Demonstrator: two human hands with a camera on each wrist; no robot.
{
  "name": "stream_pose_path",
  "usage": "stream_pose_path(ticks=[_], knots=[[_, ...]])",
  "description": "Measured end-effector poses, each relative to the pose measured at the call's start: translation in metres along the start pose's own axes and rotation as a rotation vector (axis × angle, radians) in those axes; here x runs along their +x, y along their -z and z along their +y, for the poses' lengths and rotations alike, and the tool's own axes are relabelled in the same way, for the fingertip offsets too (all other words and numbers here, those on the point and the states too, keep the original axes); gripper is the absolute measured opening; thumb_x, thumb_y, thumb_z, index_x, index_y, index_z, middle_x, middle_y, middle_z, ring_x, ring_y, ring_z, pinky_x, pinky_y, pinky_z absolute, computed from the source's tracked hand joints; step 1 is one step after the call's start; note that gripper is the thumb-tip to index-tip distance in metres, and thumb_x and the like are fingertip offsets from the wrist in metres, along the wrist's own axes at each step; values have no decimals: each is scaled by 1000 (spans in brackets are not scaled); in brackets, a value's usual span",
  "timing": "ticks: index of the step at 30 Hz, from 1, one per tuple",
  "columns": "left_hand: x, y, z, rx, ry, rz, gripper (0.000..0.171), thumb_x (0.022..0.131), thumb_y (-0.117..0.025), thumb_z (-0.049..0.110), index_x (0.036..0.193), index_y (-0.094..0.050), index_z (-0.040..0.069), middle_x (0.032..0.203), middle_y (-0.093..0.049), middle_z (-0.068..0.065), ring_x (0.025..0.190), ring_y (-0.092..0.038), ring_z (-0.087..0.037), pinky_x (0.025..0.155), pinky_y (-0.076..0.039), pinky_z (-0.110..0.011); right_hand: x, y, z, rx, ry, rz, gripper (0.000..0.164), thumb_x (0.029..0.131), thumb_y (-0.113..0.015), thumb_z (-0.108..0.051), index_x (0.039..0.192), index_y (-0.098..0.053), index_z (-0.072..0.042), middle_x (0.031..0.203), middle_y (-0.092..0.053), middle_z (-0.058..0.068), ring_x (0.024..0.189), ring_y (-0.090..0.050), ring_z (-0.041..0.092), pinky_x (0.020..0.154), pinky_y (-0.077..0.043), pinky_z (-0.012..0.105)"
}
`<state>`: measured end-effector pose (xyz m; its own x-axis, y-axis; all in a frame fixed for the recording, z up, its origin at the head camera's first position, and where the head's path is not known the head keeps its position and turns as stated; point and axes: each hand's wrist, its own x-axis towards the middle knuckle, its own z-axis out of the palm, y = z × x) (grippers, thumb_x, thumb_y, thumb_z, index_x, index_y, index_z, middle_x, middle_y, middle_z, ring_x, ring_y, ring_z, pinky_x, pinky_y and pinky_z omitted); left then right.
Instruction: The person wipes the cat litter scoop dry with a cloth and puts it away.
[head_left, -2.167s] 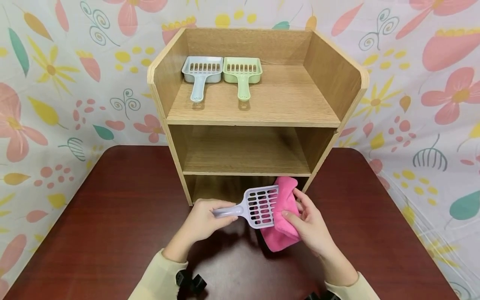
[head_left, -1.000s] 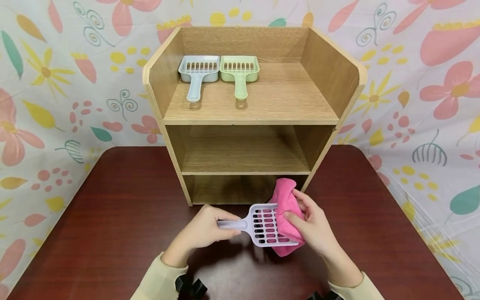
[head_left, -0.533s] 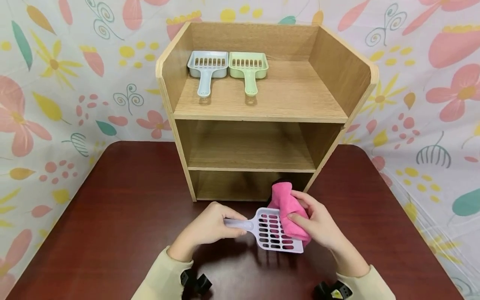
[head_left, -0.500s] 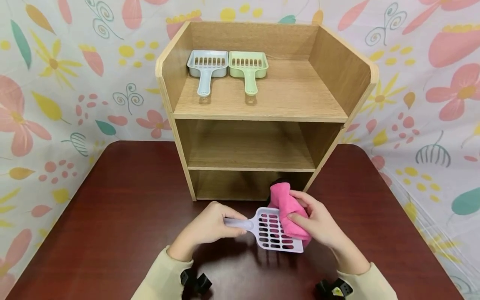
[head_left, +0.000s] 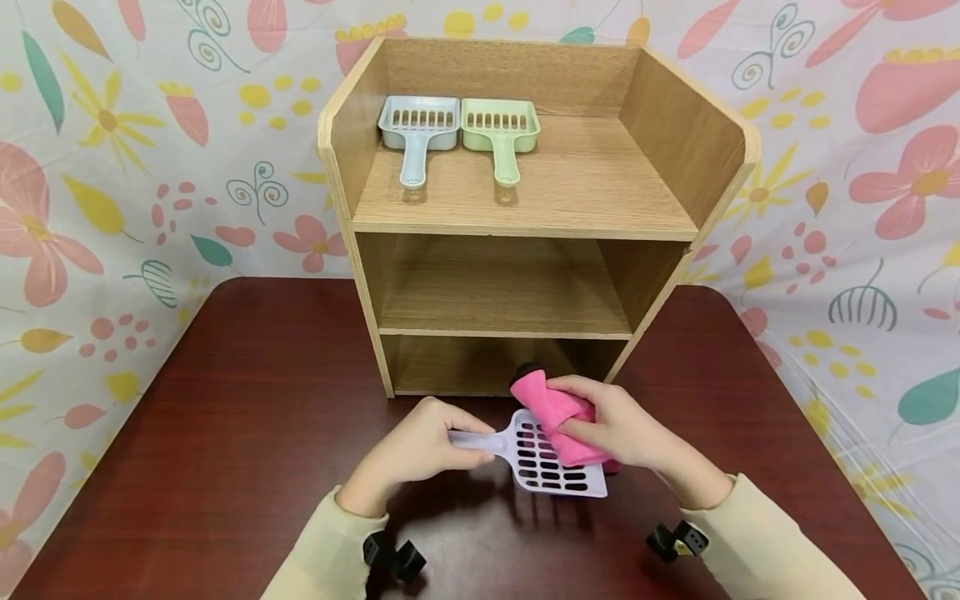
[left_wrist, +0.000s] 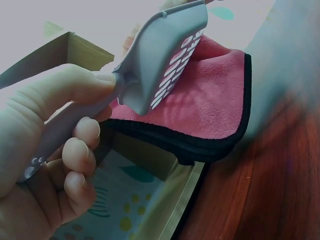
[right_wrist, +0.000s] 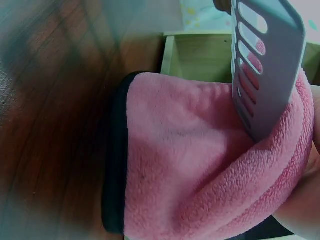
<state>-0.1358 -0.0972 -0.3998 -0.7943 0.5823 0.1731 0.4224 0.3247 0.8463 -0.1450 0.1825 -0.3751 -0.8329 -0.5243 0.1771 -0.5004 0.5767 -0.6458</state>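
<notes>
A pale lilac litter scoop (head_left: pixel 551 472) with a slotted head is held above the table in front of the shelf. My left hand (head_left: pixel 420 446) grips its handle, thumb along the top and fingers curled beneath, as the left wrist view shows. My right hand (head_left: pixel 618 421) pinches a pink cloth (head_left: pixel 558 417) with a black edge, folded over the far right part of the scoop's head. In the right wrist view the fluffy cloth (right_wrist: pixel 185 150) lies against the slotted head (right_wrist: pixel 270 65), and most of the right hand is hidden behind it.
A wooden shelf unit (head_left: pixel 525 227) stands on the dark red table (head_left: pixel 247 433) just beyond my hands. On its top level sit a blue litter scoop in a tray (head_left: pixel 417 137) and a green litter scoop in a tray (head_left: pixel 502 137). A flower-patterned curtain (head_left: pixel 150 208) hangs behind.
The right hand has slid the cloth left and slightly up across the scoop's head, baring more of its right end. Earlier, the scoop came lower and tilted; the left hand keeps its grip.
</notes>
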Motion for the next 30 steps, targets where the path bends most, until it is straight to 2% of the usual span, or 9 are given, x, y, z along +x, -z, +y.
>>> stream_pose_path(ticks=[4, 7, 10, 14, 19, 22, 26, 28, 30], knots=[[0, 1, 0, 2, -9, -9, 15, 75, -77, 17, 90, -77, 15, 71, -71, 6, 61, -52, 3, 56, -46, -16, 5, -4, -4, -1, -8, -30, 41, 79, -71, -4, 119, -61, -10, 88, -64, 0, 69, -52, 3, 62, -48, 21], [0, 1, 1, 12, -20, -11, 15, 75, -77, 16, 89, -77, 14, 71, -70, 7, 60, -51, 3, 56, -45, -16, 8, -6, -8, -14, 25, -48, 44, 80, -69, -3, 122, -57, -15, 93, -62, -1, 72, -54, 4, 66, -49, 22], [0, 1, 2, 17, -22, -11, 15, 75, -77, 17, 89, -77, 14, 71, -70, 7, 60, -51, 3, 56, -46, -16, 9, -7, -10, -77, 102, -71, 49, 83, -66, -3, 127, -52, -20, 106, -60, -2, 83, -55, 5, 74, -49, 24], [1, 1, 3, 21, -25, -18, 16, 75, -76, 18, 90, -77, 13, 72, -70, 7, 61, -52, 4, 57, -47, -16, 8, -8, -14, -185, 166, -124, 56, 85, -60, -1, 134, -49, -26, 114, -57, -5, 93, -53, 4, 80, -48, 26], [1, 0, 3, 47, -43, -29, 17, 76, -76, 18, 92, -77, 12, 77, -72, 5, 64, -54, 5, 60, -49, -16, 10, -8, -20, -279, 164, -215, 63, 81, -54, 0, 135, -50, -33, 108, -54, -4, 87, -52, 5, 73, -45, 23], [0, 1, 4, 54, -41, -30, 17, 76, -76, 17, 92, -77, 12, 79, -73, 4, 65, -54, 5, 61, -49, -16, 11, -8, -22, -287, 146, -260, 54, 87, -57, -13, 136, -49, -35, 115, -52, -3, 88, -54, 6, 74, -46, 23], [0, 1, 6, 52, -41, -26, 18, 76, -77, 16, 93, -77, 11, 82, -73, 2, 66, -55, 5, 62, -49, -16, 12, -6, -23, -276, 137, -290, 44, 96, -53, -37, 139, -45, -38, 135, -49, -1, 112, -57, 14, 91, -48, 35], [0, 0, 6, 54, -50, -26, 18, 76, -77, 16, 93, -77, 11, 82, -74, 2, 66, -55, 5, 62, -49, -16, 13, -7, -23, -286, 147, -287, 42, 97, -48, -41, 139, -44, -38, 140, -49, -3, 122, -53, 15, 97, -45, 39], [1, 0, 6, 59, -57, -25, 18, 76, -76, 15, 93, -77, 10, 82, -74, 1, 66, -55, 5, 62, -50, -16, 14, -7, -23, -311, 154, -270, 42, 98, -48, -39, 139, -45, -34, 137, -52, -3, 124, -52, 16, 99, -44, 41]])
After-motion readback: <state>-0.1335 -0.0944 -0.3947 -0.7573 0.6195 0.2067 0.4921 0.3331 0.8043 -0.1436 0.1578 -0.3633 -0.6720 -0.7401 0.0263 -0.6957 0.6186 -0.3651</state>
